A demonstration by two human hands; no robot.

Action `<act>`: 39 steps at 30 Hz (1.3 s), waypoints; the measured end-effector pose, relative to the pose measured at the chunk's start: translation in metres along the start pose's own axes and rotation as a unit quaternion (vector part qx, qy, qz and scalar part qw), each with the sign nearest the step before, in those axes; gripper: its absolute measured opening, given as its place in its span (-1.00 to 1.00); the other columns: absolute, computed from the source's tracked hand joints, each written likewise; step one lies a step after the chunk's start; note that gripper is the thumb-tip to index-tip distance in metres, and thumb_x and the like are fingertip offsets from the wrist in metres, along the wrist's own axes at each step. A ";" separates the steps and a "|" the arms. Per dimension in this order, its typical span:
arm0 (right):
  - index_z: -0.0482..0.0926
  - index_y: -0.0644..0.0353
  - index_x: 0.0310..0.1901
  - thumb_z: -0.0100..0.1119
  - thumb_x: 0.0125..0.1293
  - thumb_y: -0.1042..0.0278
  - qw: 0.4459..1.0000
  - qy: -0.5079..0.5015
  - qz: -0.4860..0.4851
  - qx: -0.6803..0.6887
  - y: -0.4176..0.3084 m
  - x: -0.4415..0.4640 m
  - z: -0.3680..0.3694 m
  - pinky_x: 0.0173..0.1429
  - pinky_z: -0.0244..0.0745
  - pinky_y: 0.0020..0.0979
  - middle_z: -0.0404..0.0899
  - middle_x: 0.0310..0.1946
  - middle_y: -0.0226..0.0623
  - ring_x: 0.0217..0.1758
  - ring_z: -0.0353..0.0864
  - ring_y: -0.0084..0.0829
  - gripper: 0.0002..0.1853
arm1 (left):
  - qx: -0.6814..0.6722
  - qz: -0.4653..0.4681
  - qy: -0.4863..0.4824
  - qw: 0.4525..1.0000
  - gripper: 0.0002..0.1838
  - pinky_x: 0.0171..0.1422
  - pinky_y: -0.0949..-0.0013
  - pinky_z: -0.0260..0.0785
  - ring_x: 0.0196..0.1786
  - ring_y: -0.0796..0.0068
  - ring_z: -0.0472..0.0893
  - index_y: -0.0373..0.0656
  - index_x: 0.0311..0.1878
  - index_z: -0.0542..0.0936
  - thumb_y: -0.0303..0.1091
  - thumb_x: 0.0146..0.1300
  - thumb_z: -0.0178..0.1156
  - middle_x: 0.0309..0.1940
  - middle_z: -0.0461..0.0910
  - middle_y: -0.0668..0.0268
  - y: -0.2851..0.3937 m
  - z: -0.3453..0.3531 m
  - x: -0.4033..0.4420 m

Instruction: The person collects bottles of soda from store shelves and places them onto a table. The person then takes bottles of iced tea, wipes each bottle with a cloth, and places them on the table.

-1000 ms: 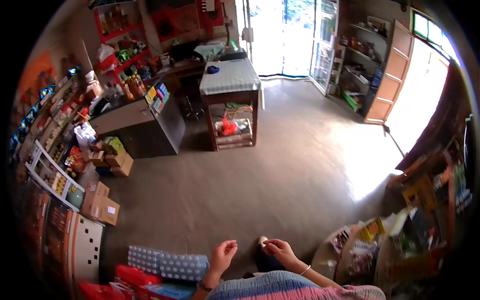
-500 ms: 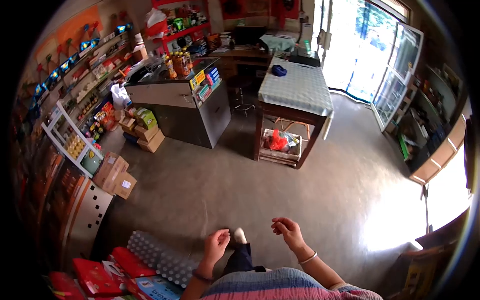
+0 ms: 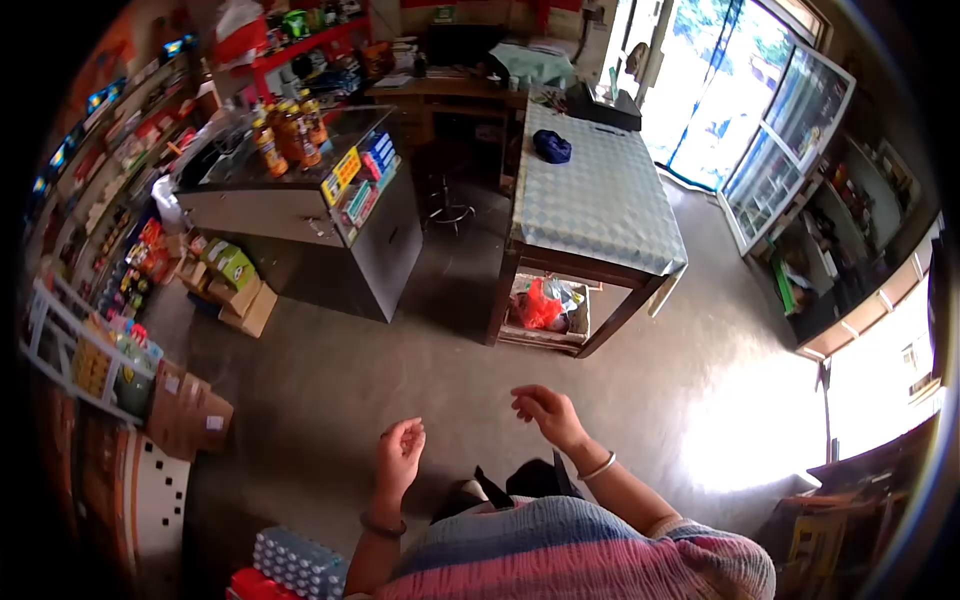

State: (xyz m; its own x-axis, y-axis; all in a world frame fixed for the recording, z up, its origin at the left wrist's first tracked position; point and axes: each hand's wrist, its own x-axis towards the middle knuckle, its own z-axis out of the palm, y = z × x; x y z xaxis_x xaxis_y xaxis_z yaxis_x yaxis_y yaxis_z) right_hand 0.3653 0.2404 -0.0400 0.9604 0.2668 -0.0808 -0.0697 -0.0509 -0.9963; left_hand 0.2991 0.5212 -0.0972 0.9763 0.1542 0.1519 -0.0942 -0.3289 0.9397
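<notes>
My left hand point(image 3: 400, 455), with a dark bracelet at its wrist, is held in the air over the grey floor point(image 3: 350, 375). Its fingers are loosely bent, and nothing is in them. My right hand point(image 3: 551, 416), wearing a pale bangle, hovers a little higher in the view with curled fingers and the thumb apart, also without anything in it. Neither hand touches a thing. Ahead of the right hand stands a table with a checked cloth point(image 3: 590, 205), a blue bundle point(image 3: 552, 146) on top and a crate with a red bag point(image 3: 540, 305) below.
A counter point(image 3: 375, 255) with several bottles point(image 3: 290, 135) stands ahead left. Cardboard boxes point(image 3: 185, 410) and stocked shelves line the left side. Shrink-wrapped bottles or cans point(image 3: 300, 562) lie at lower left. A glass door point(image 3: 790, 140) stands open at right, beside a shelf unit point(image 3: 860, 250).
My view has moved forward, so the table and counter appear nearer. The wrapped goods at lower left have slid mostly out of view. Both hands stay raised without taking hold of anything.
</notes>
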 end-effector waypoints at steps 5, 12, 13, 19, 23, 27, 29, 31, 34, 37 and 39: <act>0.55 0.27 -0.02 0.04 0.35 0.46 0.998 0.055 -0.022 -0.005 0.012 0.122 -0.049 -0.25 0.48 -0.56 0.62 -0.34 -0.36 -0.34 0.55 -0.63 -0.78 | -0.005 -0.012 0.004 1.000 -0.77 -0.10 0.53 0.46 -0.21 0.58 0.60 -0.29 -0.03 0.53 -0.51 0.24 0.20 -0.25 0.61 0.28 -0.014 -0.001 0.094; 0.57 0.25 -0.05 0.12 0.28 0.43 0.978 0.166 -0.093 -0.081 -0.001 0.366 -0.154 -0.22 0.49 -0.52 0.64 -0.35 -0.31 -0.32 0.56 -0.62 -0.78 | 0.041 -0.047 0.095 0.994 -0.73 -0.01 0.52 0.44 -0.14 0.57 0.57 -0.26 0.02 0.51 -0.51 0.25 0.18 -0.19 0.58 0.28 -0.037 -0.005 0.240; 0.58 0.23 -0.06 0.12 0.28 0.44 0.972 0.176 -0.123 -0.090 0.007 0.409 -0.173 -0.20 0.50 -0.51 0.66 -0.33 -0.30 -0.30 0.59 -0.57 -0.79 | 0.048 -0.062 0.114 0.990 -0.73 0.00 0.51 0.43 -0.14 0.57 0.57 -0.26 0.02 0.51 -0.51 0.24 0.18 -0.19 0.58 0.27 -0.038 -0.007 0.261; 0.42 0.14 0.13 0.22 0.19 0.50 0.947 0.223 -0.161 -0.164 -0.002 0.599 -0.267 -0.05 0.53 -0.37 0.54 0.03 -0.20 -0.07 0.61 -0.29 -0.56 | 0.102 -0.012 0.171 0.980 -0.62 0.00 0.45 0.45 -0.12 0.47 0.58 -0.22 0.11 0.47 -0.50 0.21 0.22 -0.12 0.56 0.23 -0.007 -0.006 0.402; 0.36 0.13 0.21 0.31 0.02 0.22 0.829 0.247 -0.237 -0.443 0.014 0.702 -0.319 0.35 0.19 -0.15 0.29 0.24 0.05 0.30 0.27 0.01 -0.33 | 0.135 0.011 0.223 0.965 -0.52 -0.03 0.40 0.45 -0.10 0.40 0.56 -0.21 0.13 0.44 -0.53 0.10 0.27 -0.09 0.50 0.20 -0.006 -0.018 0.478; 0.17 -0.17 0.36 0.26 0.09 0.09 0.790 0.237 -0.032 -0.564 0.016 0.745 -0.316 0.31 0.24 -0.06 0.19 0.34 -0.09 0.30 0.27 0.00 -0.22 | 0.195 0.018 0.268 0.943 -0.41 0.02 0.32 0.41 -0.05 0.30 0.50 -0.22 0.19 0.37 -0.49 0.05 0.32 -0.03 0.45 0.17 -0.029 -0.053 0.553; 0.22 -0.18 0.33 0.25 0.09 0.20 0.747 0.214 0.050 -0.627 -0.026 0.733 -0.284 0.19 0.36 -0.05 0.28 0.26 -0.13 0.18 0.38 0.01 -0.27 | 0.219 0.029 0.298 0.929 -0.33 0.06 0.26 0.39 -0.01 0.22 0.47 -0.25 0.23 0.32 -0.45 0.02 0.35 -0.02 0.43 0.13 -0.053 -0.079 0.596; 0.23 -0.14 0.29 0.24 0.09 0.24 0.720 0.188 0.064 -0.665 -0.023 0.736 -0.287 0.12 0.41 -0.01 0.32 0.21 -0.12 0.15 0.38 0.11 -0.31 | 0.245 0.069 0.334 0.907 -0.25 0.10 0.19 0.35 0.04 0.15 0.44 -0.28 0.27 0.26 -0.40 -0.01 0.37 -0.02 0.41 0.08 -0.085 -0.109 0.647; 0.44 -0.01 0.10 0.15 0.03 0.45 0.771 0.212 0.009 -0.600 -0.017 0.735 -0.295 -0.03 0.48 -0.06 0.53 -0.06 -0.09 -0.10 0.54 0.01 -0.50 | 0.237 -0.010 0.384 0.892 -0.05 0.33 0.06 0.13 0.26 -0.05 0.27 -0.32 0.36 0.10 -0.20 -0.03 0.40 0.17 0.30 -0.13 -0.089 -0.149 0.711; 0.49 0.18 0.02 0.09 0.08 0.44 0.951 0.231 0.048 -0.202 0.006 0.732 -0.306 -0.14 0.56 -0.17 0.61 -0.15 -0.10 -0.19 0.63 -0.17 -0.60 | 0.361 0.076 0.463 0.806 -0.06 0.35 0.09 0.15 0.26 -0.03 0.32 -0.32 0.32 0.16 -0.20 -0.09 0.44 0.19 0.31 -0.10 -0.099 -0.185 0.768; 0.45 0.29 0.06 0.07 0.12 0.41 0.975 0.171 0.010 0.138 0.003 0.708 -0.286 -0.10 0.59 -0.25 0.59 -0.13 -0.13 -0.16 0.63 -0.26 -0.58 | 0.213 0.094 0.420 0.877 -0.16 0.27 0.12 0.25 0.14 0.01 0.44 -0.35 0.20 0.31 -0.25 -0.15 0.47 0.09 0.43 -0.05 -0.068 -0.193 0.786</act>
State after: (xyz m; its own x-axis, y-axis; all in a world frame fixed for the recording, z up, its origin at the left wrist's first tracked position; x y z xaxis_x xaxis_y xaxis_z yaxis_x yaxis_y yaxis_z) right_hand 1.1220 0.1540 -0.0915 0.9885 -0.0716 -0.1335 -0.1148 0.2208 -0.9685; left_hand 1.0350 0.8443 0.0168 0.4460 0.6338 0.6320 0.0180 -0.7123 0.7017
